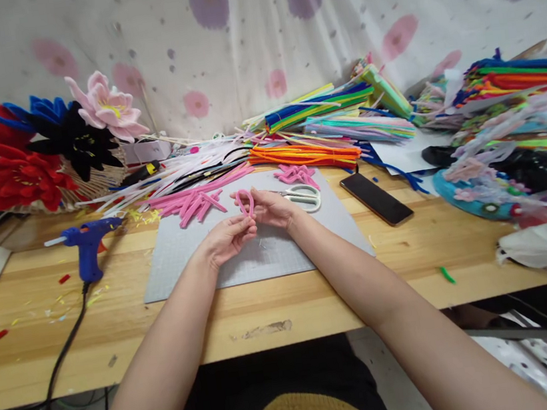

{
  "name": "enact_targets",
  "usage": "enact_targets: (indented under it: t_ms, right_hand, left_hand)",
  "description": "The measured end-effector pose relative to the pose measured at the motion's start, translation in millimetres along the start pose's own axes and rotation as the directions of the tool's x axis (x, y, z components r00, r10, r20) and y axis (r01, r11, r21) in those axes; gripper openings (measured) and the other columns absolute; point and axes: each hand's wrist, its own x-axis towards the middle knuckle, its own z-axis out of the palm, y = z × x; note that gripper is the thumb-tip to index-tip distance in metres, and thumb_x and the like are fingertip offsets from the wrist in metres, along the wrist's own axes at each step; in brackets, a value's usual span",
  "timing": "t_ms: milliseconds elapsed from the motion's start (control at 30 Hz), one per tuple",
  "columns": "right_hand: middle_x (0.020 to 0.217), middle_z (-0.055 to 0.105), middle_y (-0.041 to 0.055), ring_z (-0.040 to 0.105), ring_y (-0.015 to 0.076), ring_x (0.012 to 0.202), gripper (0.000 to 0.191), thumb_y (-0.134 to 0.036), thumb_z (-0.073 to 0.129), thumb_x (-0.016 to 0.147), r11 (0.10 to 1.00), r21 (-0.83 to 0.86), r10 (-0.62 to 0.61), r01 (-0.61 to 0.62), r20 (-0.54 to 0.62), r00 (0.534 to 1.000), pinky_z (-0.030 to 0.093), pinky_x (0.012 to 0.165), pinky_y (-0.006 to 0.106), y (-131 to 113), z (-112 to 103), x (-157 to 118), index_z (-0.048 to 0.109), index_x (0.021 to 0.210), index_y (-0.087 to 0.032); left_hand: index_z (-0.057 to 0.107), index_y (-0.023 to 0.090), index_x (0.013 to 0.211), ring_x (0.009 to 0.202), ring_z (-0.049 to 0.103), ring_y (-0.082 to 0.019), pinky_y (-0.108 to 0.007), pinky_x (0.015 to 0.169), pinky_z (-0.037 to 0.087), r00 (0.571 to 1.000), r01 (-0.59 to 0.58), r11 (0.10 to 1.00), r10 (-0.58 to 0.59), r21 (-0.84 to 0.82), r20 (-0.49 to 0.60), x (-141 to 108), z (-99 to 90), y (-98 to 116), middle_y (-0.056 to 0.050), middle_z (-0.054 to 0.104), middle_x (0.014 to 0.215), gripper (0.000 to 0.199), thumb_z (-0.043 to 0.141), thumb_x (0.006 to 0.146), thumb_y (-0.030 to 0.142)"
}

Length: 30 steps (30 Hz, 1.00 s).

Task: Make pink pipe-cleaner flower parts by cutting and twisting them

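Observation:
Between my hands is a pink pipe cleaner (pixel 245 202) bent into a pointed loop, held above a grey cutting mat (pixel 180 264). My left hand (pixel 233 236) pinches its lower end with thumb and fingers. My right hand (pixel 270 207) is closed around the loop's right side, its fingertips partly hidden. On the mat to the left lies a pile of cut pink pipe cleaners (pixel 193 205). A smaller pink pile (pixel 295 174) sits behind my right hand. White-handled scissors (pixel 305 197) rest beside that hand, their blades mostly hidden.
A blue glue gun (pixel 88 249) stands at the left, its cord hanging over the table edge. Pipe-cleaner flowers (pixel 21 167) fill the back left. Orange pipe cleaners (pixel 304 155) and other coloured bundles line the back. A black phone (pixel 376 198) lies right of the mat.

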Motion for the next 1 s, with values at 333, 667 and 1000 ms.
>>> enact_targets:
  t_ms: [333,667,1000]
  right_hand:
    - [0.072,0.061,-0.0015,0.046,0.0038,0.056,0.018,-0.029,0.069,0.07,0.995,-0.058,-0.082,0.079,-0.061,0.995,0.036,0.051,0.016,0.2,-5.7,6.0,0.068,0.082,-0.016]
    - [0.061,0.055,-0.0039,0.04,0.004,0.052,0.021,-0.025,0.074,0.061,0.997,-0.021,-0.072,0.07,-0.168,0.983,0.032,0.048,0.017,-1.0,-1.5,5.8,0.063,0.075,-0.015]
    - [0.063,0.057,-0.0024,0.046,0.0045,0.054,0.011,-0.023,0.069,0.071,0.997,0.072,0.0,0.013,-0.175,0.985,0.037,0.05,0.016,-1.7,-6.6,7.6,0.061,0.073,-0.015]
  left_hand:
    - [0.063,0.007,0.068,0.052,0.06,-0.005,-0.011,0.052,0.051,0.999,-0.006,1.0,0.006,0.012,-0.033,3.4,-0.1,-3.7,-0.004,0.063,0.062,0.023,0.047,0.084,0.002]
    - [0.068,0.008,0.074,0.056,0.061,-0.007,-0.016,0.058,0.052,0.995,-0.089,0.984,0.093,0.157,-0.02,4.0,-3.0,-3.7,-0.004,0.066,0.065,0.01,0.059,0.076,0.004]
    - [0.069,0.008,0.075,0.06,0.062,-0.01,-0.024,0.067,0.051,0.984,-0.178,0.94,0.174,0.291,0.041,8.8,-16.4,-7.0,-0.006,0.067,0.067,0.011,0.072,0.066,0.014]
